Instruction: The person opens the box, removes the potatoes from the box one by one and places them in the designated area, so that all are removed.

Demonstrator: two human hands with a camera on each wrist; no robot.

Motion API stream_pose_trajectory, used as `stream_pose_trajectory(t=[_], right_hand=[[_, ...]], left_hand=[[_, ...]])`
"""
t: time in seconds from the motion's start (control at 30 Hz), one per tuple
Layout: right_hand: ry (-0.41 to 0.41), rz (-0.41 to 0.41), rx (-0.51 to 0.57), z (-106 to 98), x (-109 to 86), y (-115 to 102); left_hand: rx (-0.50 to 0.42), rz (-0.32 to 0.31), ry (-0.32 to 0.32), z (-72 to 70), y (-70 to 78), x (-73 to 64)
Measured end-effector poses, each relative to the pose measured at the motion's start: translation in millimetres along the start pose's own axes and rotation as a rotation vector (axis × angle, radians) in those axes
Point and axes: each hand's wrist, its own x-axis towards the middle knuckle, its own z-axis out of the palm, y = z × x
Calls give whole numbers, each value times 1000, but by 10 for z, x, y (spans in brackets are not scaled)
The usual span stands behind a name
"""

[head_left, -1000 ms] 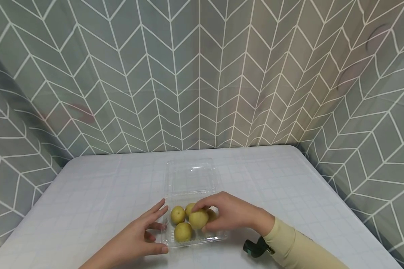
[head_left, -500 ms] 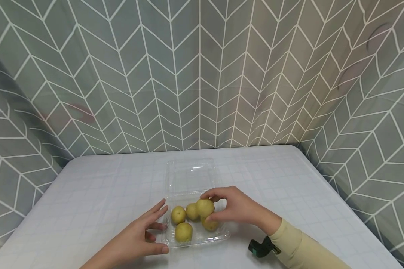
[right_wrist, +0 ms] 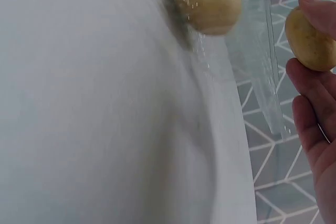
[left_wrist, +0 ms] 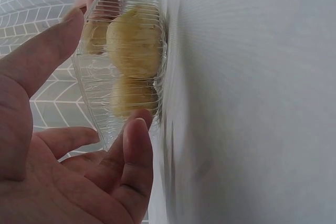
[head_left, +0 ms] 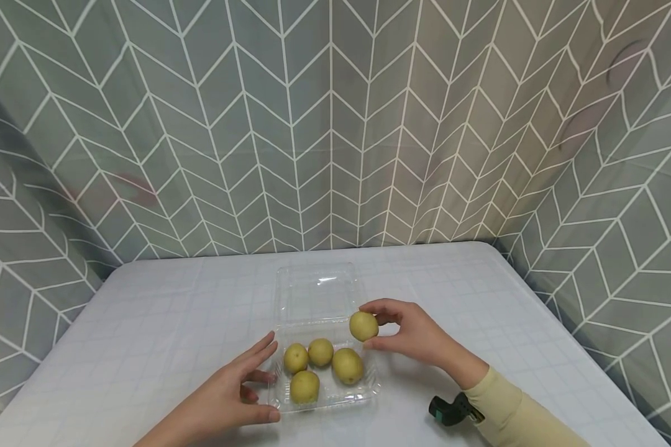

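In the head view a clear plastic clamshell box (head_left: 335,400) lies with its lid (head_left: 317,292) folded back. Several round yellow potatoes (head_left: 348,366) sit in its base. My left hand (head_left: 223,391) is spread along the box's left end, thumb at the front corner; in the left wrist view its fingers (left_wrist: 137,153) lie against the ribbed wall. My right hand (head_left: 410,332) pinches one potato (head_left: 363,326) between thumb and fingertips over the box's back right corner. The right wrist view shows this held potato (right_wrist: 310,40) apart from the others.
A pale checked cloth covers the table (head_left: 173,323). Grey patterned curtains (head_left: 330,124) hang behind it and at both sides. A black device (head_left: 450,410) is strapped at my right wrist.
My right hand has lifted the pinched potato from among the others and moved it right and toward the back. The left hand and box have barely moved.
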Motion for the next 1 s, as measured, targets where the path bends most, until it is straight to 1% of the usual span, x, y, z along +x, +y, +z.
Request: stream_pose_trajectory(t=[0.17,0.4,0.73,0.9,1.0], right_hand=[[53,64,32,-97,-47,73],[106,93,32,-215,-110,209],[152,176,68,-363,-121,417],[166,208,108,-440,-111,527],[181,228,103,-486,-103,606]], left_hand=[[-10,3,-1,-3,-2,-4],[-5,-29,-2,-4,8,-1],[6,-10,9,16,-4,-12],[0,-13,2,16,-11,4],[-1,-18,-3,13,-15,8]])
